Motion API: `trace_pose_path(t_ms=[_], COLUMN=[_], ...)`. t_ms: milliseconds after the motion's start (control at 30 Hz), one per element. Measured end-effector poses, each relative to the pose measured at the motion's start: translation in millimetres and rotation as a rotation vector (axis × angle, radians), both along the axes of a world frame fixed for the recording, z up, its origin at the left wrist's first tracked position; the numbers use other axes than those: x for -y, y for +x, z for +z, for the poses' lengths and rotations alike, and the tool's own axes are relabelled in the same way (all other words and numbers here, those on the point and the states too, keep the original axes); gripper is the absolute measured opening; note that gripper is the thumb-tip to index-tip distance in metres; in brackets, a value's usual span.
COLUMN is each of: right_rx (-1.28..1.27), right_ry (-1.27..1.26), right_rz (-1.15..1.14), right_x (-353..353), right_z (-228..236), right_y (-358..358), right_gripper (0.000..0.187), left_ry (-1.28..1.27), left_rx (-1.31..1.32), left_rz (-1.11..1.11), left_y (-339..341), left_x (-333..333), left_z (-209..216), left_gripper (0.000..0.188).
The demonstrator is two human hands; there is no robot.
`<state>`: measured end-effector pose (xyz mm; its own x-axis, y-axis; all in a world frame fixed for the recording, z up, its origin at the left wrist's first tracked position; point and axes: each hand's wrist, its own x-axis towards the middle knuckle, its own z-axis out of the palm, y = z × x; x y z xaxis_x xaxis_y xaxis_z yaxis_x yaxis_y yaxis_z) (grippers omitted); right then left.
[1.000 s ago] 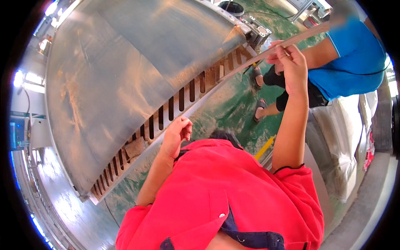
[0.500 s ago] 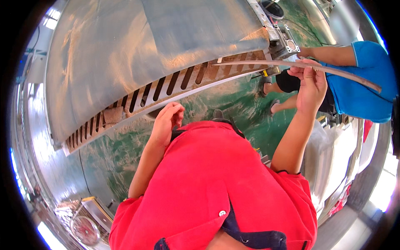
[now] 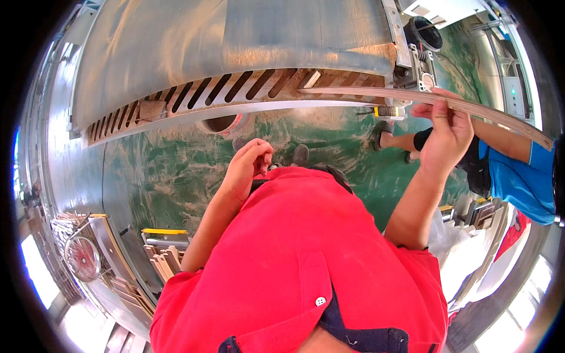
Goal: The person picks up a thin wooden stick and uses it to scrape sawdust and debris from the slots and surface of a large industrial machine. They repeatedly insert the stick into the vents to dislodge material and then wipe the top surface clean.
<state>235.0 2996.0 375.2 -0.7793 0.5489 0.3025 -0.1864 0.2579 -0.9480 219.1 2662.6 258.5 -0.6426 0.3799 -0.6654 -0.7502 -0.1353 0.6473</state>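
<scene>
A long, thin wooden strip [image 3: 376, 92] is pinched between the thumb and fingers of my right hand [image 3: 448, 130]. Its left end lies over the slotted metal ledge [image 3: 238, 88] at the machine's front edge, beside a small pale wood block [image 3: 310, 79]. The other end reaches past my hand to the far right. My left hand [image 3: 250, 167] is by my waist, its fingers loosely curled with nothing visible in them. It stays apart from the ledge and the strip.
Dusty grey sheeting [image 3: 170, 41] covers the machine behind the ledge. A person in a blue shirt [image 3: 524, 176] is at the right, close to the strip. A bucket [image 3: 222, 124] stands under the ledge, and a black bin [image 3: 425, 34] is at the far right. Wood pieces [image 3: 165, 262] are at lower left.
My view has tilted and shifted, showing more floor and the bucket. The blue-shirted person appears lower in view. My right hand still holds the strip; my left hand's fingers remain curled.
</scene>
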Motion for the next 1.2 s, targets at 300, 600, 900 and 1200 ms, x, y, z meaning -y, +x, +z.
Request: trace_pose_path(t_ms=[300, 600, 900, 1200], right_rx=[0.173, -0.156, -0.307, -0.186], right_ry=[-0.133, -0.098, 0.107, 0.157], right_rz=[0.011, -0.063, -0.135, -0.133], right_x=[13.6, 7.4, 16.5, -2.5], right_z=[-62.9, -51.8, 27.2, 0.1], right_y=[-37.0, -26.2, -15.7, -4.4], right_gripper=[0.012, 0.014, 0.016, 0.016], left_ry=[0.026, 0.007, 0.033, 0.043], left_rx=[-0.027, -0.019, -0.040, -0.020], left_rz=[0.092, 0.127, 0.125, 0.126], left_y=[5.1, 12.0, 15.8, 12.0], left_x=[-4.0, 0.2, -1.4, 2.1], left_z=[-0.6, -6.8, -10.2, -12.0], left_gripper=[0.016, 0.015, 0.014, 0.015])
